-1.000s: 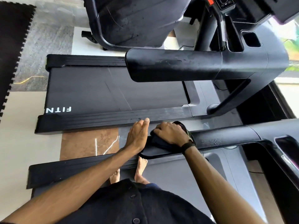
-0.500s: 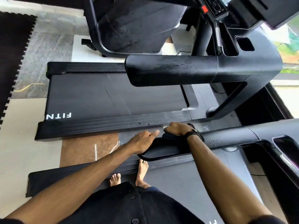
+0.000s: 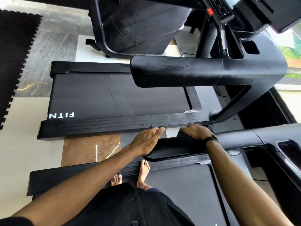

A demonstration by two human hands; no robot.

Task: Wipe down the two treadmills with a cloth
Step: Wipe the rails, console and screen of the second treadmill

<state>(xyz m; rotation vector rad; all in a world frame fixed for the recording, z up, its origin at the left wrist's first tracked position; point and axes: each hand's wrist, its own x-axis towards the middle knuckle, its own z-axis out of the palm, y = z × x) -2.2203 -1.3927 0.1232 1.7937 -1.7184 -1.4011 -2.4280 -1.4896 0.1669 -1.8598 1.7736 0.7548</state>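
Observation:
I stand barefoot on the near treadmill (image 3: 187,181), beside its black left handrail (image 3: 171,149). My right hand (image 3: 197,132) grips a dark cloth (image 3: 183,136) bunched over the top of that handrail. My left hand (image 3: 147,141) rests flat on the rail's rounded end with straight fingers. The far treadmill (image 3: 114,95), with white letters on its belt, lies parallel beyond a narrow gap of floor. Its own thick handrail (image 3: 175,70) juts out above the belt.
A console with a red button (image 3: 219,8) sits top right. Another black machine (image 3: 138,25) stands behind the far treadmill. Black interlocking mats (image 3: 14,54) cover the floor at left. A brown tile (image 3: 91,149) shows between the treadmills. A window (image 3: 291,51) runs along the right.
My right hand has slid the cloth along the handrail toward the console, from the rail's end further right. My left hand turned from edge-on to lying flat on the rail's end.

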